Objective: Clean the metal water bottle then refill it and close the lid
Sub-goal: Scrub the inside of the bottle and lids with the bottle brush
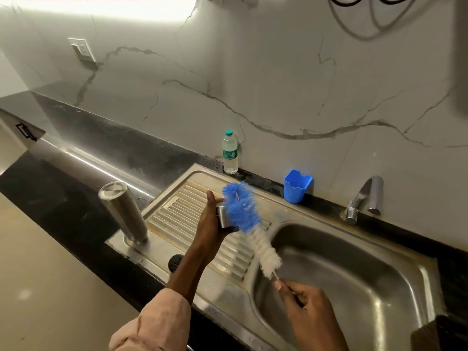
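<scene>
The metal water bottle stands upside down on the left corner of the steel drainboard, mouth down and base up. My left hand grips a small metal lid over the drainboard. My right hand holds the thin handle of a bottle brush with blue and white bristles. The blue bristle head lies against the lid.
The sink basin lies to the right, with a chrome tap behind it. A blue plastic cup and a clear plastic water bottle stand on the black counter against the marble wall.
</scene>
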